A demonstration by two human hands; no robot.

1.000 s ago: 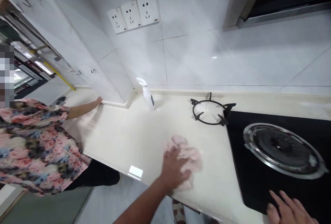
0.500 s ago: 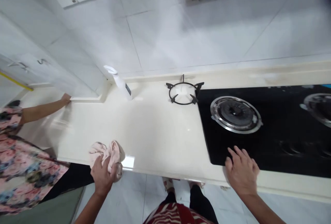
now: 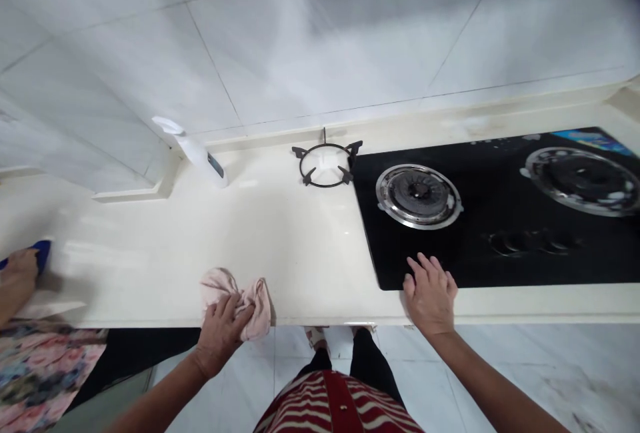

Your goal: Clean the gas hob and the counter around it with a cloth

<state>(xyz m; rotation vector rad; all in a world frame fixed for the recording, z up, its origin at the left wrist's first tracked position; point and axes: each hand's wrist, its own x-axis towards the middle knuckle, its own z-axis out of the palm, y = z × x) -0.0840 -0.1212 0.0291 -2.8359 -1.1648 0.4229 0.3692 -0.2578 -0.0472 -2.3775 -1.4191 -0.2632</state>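
A crumpled pink cloth (image 3: 257, 313) lies on the cream countertop (image 3: 295, 253) near its front edge. Over it is my left hand (image 3: 225, 329), fingers curled into the fabric and gripping it. My right hand (image 3: 431, 296) rests on the front edge of the black gas hob (image 3: 480, 219), fingers spread and holding nothing. Just beyond that hand is a burner with a shiny metal ring (image 3: 419, 196). A black pan support (image 3: 325, 183) sits on the counter by the hob's left side, off the burner.
A white spray bottle (image 3: 200, 159) stands at the back by the tiled wall (image 3: 300, 53). At far left another person's hand (image 3: 20, 279) holds a blue item (image 3: 43, 254) on the counter. A second burner (image 3: 583, 179) is on the right, with control knobs (image 3: 533, 243) in front.
My left hand and the cloth have moved right along the counter's front edge. The view has shifted rightward. The other person's hand now shows a blue item nearer the front.
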